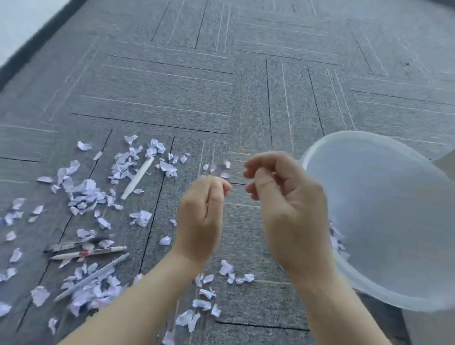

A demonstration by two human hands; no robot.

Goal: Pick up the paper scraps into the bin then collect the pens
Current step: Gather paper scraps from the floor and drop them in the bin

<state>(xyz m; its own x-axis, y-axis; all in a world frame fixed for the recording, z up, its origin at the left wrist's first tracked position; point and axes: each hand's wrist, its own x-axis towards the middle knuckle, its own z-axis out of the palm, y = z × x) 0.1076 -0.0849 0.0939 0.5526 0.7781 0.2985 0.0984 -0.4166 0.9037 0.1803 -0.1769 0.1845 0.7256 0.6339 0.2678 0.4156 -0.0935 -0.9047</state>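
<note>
Both hands hang above the carpet, fingers loosely curled, holding nothing: left hand (201, 214), right hand (286, 204). Paper scraps (88, 196) litter the carpet (227, 90) left of and below them. A white pen (138, 177) lies slanting up-right; three more pens (89, 254) lie lower left. The bin (397, 213) sits just right of the right hand, a few scraps inside.

A grey carpet (227, 96) is covering nearly the whole frame, its square tiles showing thin dark and pale stripes that are running in alternating directions. A pale wall (19, 6) is filling the upper left corner, with a dark skirting strip (38, 40) running diagonally along its foot. A light grey box-like shape (436, 338) is sitting at the lower right edge.
</note>
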